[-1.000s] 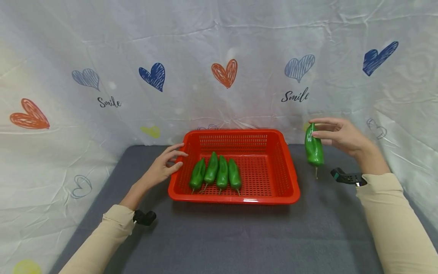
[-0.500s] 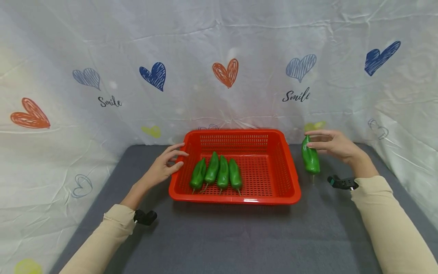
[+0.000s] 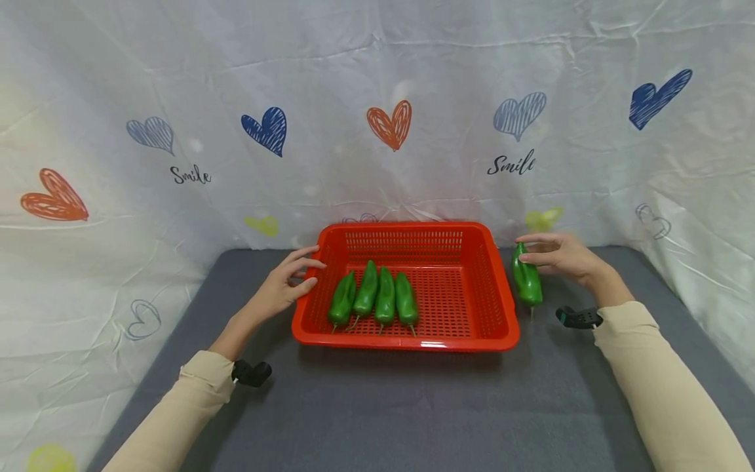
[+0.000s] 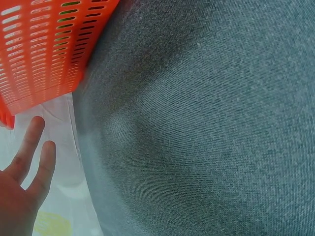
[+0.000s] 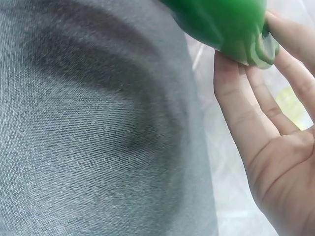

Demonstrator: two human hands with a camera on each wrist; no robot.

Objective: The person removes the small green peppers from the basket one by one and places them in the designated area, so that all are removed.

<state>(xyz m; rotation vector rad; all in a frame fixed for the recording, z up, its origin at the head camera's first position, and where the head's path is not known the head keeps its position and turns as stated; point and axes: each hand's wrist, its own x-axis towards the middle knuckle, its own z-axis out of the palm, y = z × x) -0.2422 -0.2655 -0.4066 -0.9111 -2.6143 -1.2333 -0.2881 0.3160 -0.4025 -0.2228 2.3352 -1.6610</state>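
Note:
A red plastic basket (image 3: 444, 345) holds several green chili peppers (image 3: 367, 290), lying side by side in its left half with stems toward the near side. At the basket's left rim rests my left hand (image 3: 277, 285), fingers spread and relaxed over the edge. To the right of the basket, my right hand (image 3: 569, 261) pinches another green chili pepper (image 3: 527, 283) near its pointed tip between thumb and fingers. That pepper hangs stem end down, close to the basket's right wall. In the right wrist view the pepper (image 5: 221, 22) is only partly in frame.
A dark grey cloth (image 3: 407, 413) covers the table under the basket. Behind and beside it hangs a white sheet (image 3: 330, 72) printed with hearts and the word Smile. Black wrist cameras (image 3: 252, 373) sit on both wrists.
My right hand has moved left and down with its pepper, toward the basket's right wall. The left hand and the peppers inside the basket stay in place.

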